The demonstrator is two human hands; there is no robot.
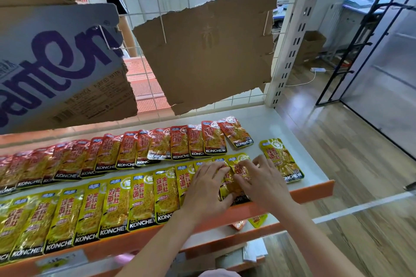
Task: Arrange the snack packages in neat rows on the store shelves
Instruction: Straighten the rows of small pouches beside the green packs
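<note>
Pressing down on the yellow packet (234, 177) at the right end of the front row (90, 213) were both hands: left hand (206, 191) flat, fingers spread and straight; right hand (262, 177) fingers splayed, tips touching it, nothing gripped. Red row (126, 153) sat behind on the shelf (299, 141). One stray yellow packet (281, 159) lay just right, tilted.

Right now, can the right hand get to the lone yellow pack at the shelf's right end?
Probably yes. The lone yellow pack lies flat just right of the right hand, nothing between them.
</note>
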